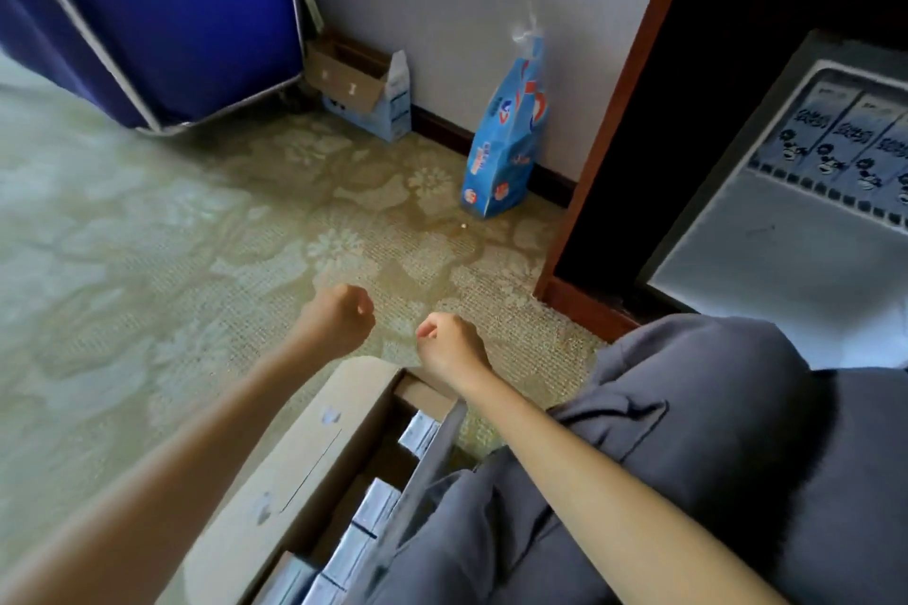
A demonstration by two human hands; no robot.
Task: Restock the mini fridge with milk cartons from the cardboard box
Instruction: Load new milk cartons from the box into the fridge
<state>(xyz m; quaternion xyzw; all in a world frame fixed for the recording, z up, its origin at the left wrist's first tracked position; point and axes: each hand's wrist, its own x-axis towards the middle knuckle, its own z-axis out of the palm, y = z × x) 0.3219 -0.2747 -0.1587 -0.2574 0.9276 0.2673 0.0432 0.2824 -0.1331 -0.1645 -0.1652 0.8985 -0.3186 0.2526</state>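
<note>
Head view: you look down at a pale green floral-patterned carpet [147, 221], and the open brown cardboard box [275, 472] at the bottom of the frame serves as the landmark. Both your forearms reach out above the box. Your left hand [339, 317] hangs just beyond the box's far flap, curled into a loose fist, fingers folded in, holding nothing. Your right hand [449, 341] is above the box's far right corner, likewise balled up and empty. The two fists are near each other but apart.

Inside the box, small pale blue-and-white milk cartons [366, 521] stand in rows along the right side; part of the interior near the far end looks bare. Right of the box, your bent leg in grey fabric trousers [688, 457] presses close against its wall.

Beyond the leg, to the far right of the box, sits the mini fridge with its white open door [766, 270]; a row of printed blue-white cartons [845, 133] stands in the door shelf. A dark wooden frame [609, 123] rises left of the fridge.

Well beyond the box, against the white wall, a blue plastic bag [506, 143] stands upright. Left of it lies a second small open cardboard carton [358, 84], beside a dark blue fabric-covered frame [162, 15].
</note>
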